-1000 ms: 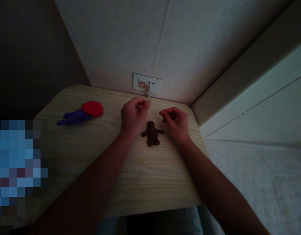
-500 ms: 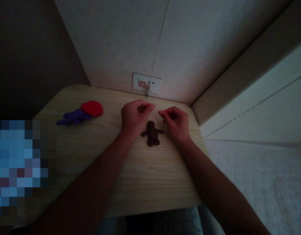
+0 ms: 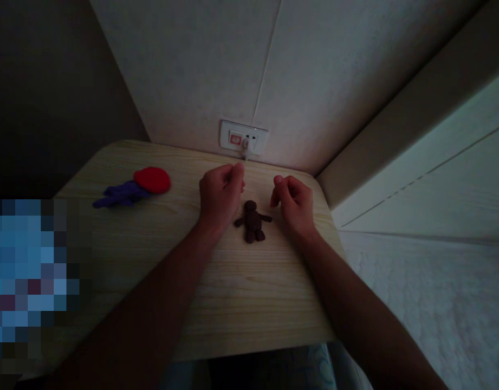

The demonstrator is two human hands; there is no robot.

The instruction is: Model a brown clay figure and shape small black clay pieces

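A figure (image 3: 253, 219) is laid on the surface (image 3: 249, 303), flanked on either side by the left grip (image 3: 220, 195) and the right grip (image 3: 296, 203). Farther left, a disc (image 3: 152, 180) is set at the right end of a modelled piece (image 3: 124, 194). Behind, the surface is bounded by a wall (image 3: 192, 70), in which a socket plate (image 3: 259, 142) is fitted beyond the figure.

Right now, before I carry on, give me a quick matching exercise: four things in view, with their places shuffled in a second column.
Things:
1. Brown figure
2. Red piece
3. Purple piece
4. Wall outlet

Places:
A. Just left of the red piece
B. Above the far edge of the table, with a plug in it
C. Between the left hand and the right hand
D. Just right of the purple piece

Pairs: 1-C, 2-D, 3-A, 4-B
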